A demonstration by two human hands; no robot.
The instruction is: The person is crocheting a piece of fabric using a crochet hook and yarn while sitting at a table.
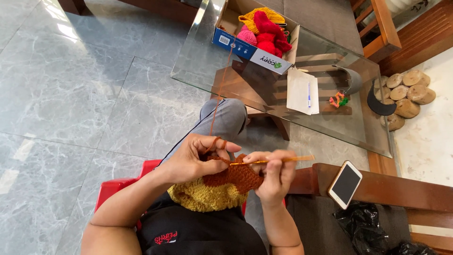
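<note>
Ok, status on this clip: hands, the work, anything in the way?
Left hand tensions brown yarn around its fingers, pinching the crochet piece. Right hand grips the hook. Nothing obstructing.

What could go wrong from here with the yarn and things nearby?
The brown yarn strand runs taut from the left hand up to the cardboard box at the glass table's edge; a hard pull might drag the box off. The phone lies on the narrow wooden armrest beside the right hand and might be knocked off.
</note>
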